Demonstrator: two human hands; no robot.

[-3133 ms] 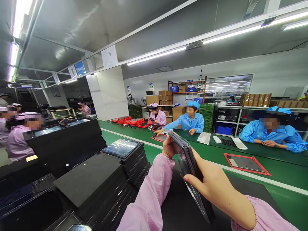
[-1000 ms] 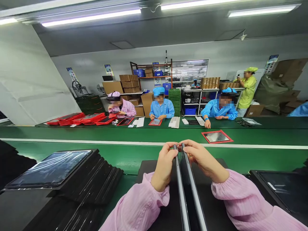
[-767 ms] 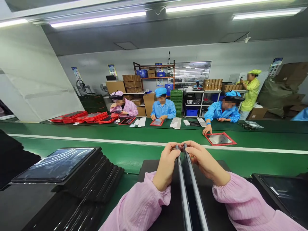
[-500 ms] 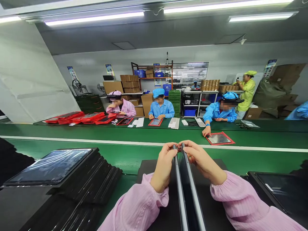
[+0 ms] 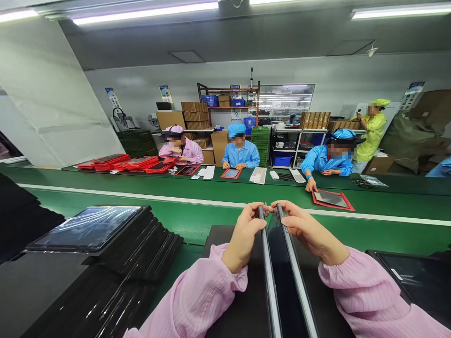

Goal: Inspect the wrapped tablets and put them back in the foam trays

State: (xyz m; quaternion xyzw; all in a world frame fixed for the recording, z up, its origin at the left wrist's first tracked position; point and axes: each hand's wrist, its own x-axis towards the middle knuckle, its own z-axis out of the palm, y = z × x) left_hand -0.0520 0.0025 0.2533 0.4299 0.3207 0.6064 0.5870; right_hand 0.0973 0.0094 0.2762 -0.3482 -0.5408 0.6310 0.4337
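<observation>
On the green table [image 5: 190,220], red trays [image 5: 141,164] are piled at middle left, and a black stack [image 5: 137,267] is set at lower left.

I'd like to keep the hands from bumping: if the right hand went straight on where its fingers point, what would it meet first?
Most likely the fingers of the bare left hand, gripping the flat, dark, silver-edged slab. Depth is unclear, so the gap may be slight or none.
</observation>
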